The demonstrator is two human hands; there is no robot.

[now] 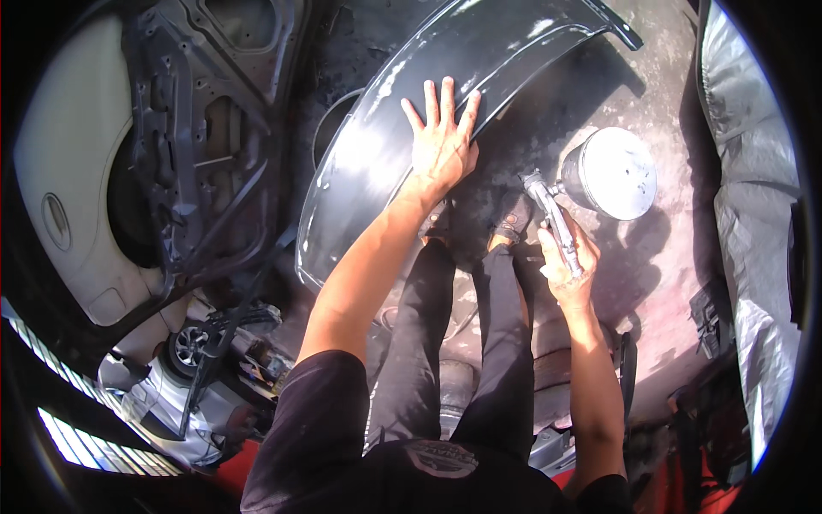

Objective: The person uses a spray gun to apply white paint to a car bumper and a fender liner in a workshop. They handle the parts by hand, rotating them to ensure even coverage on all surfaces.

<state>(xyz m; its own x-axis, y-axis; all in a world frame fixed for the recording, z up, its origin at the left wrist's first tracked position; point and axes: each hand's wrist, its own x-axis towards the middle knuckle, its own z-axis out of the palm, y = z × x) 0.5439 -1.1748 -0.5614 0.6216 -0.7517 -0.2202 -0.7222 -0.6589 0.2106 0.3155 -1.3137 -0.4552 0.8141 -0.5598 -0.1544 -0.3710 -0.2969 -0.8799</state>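
Observation:
A long, curved dark car body panel (364, 176) stretches from the middle of the head view up to the top right, with pale scuffs along its edges. My left hand (440, 146) rests flat on it, fingers spread. In my right hand (568, 267), to the right of the panel, is a metal spray gun (552, 214), its head pointing away from me. My fingers wrap round its handle and are partly hidden by it. A round cup with a whitish lid (623, 174) sits to the gun's right and appears joined to it by a short neck.
At left stand a bare car door frame (214, 128) and a cream car body (73, 163). Silvery sheeting (753, 197) hangs along the right. My shoes (511, 216) are on the stained concrete floor (664, 103), close to the panel. Mixed parts lie at lower left.

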